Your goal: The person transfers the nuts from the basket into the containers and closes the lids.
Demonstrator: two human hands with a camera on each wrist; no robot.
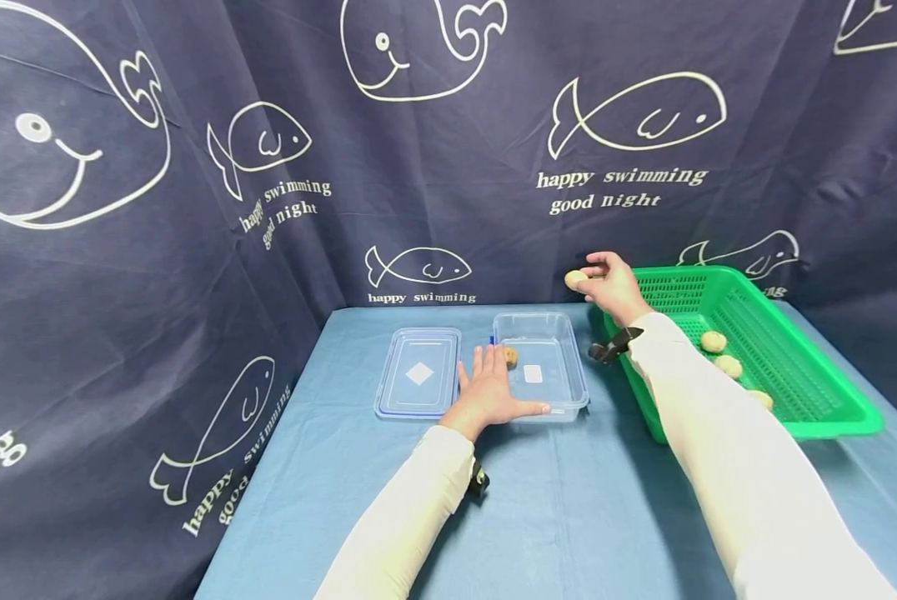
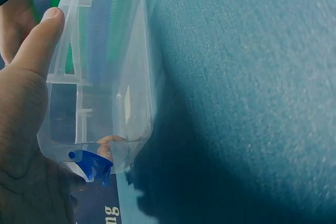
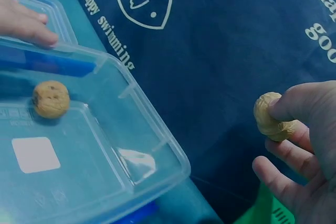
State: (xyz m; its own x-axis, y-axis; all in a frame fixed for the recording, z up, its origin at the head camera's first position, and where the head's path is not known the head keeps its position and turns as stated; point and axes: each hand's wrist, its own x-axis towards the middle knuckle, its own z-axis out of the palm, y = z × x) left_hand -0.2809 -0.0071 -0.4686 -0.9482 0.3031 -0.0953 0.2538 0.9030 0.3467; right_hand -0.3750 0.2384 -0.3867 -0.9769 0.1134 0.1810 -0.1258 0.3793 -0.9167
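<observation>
A walnut [image 1: 574, 280] is pinched between the thumb and fingers of my right hand [image 1: 612, 292], raised near the back left corner of the green basket. In the right wrist view the held walnut [image 3: 266, 113] has a pale, wrinkled shell. My left hand [image 1: 488, 395] rests at the left side of a clear plastic box [image 1: 582, 385], fingers spread and thumb stretched along its front rim. One browner walnut [image 3: 51, 99] lies inside the box, close to its left wall; in the head view the left fingers partly cover that side.
To the box's left lies its clear lid [image 1: 418, 346] with a blue edge. The green basket [image 1: 831, 428] at the right holds several walnuts [image 1: 728, 365], partly hidden by the right sleeve. A dark fish-print curtain [image 1: 433, 192] hangs behind the blue-covered table [image 1: 553, 517].
</observation>
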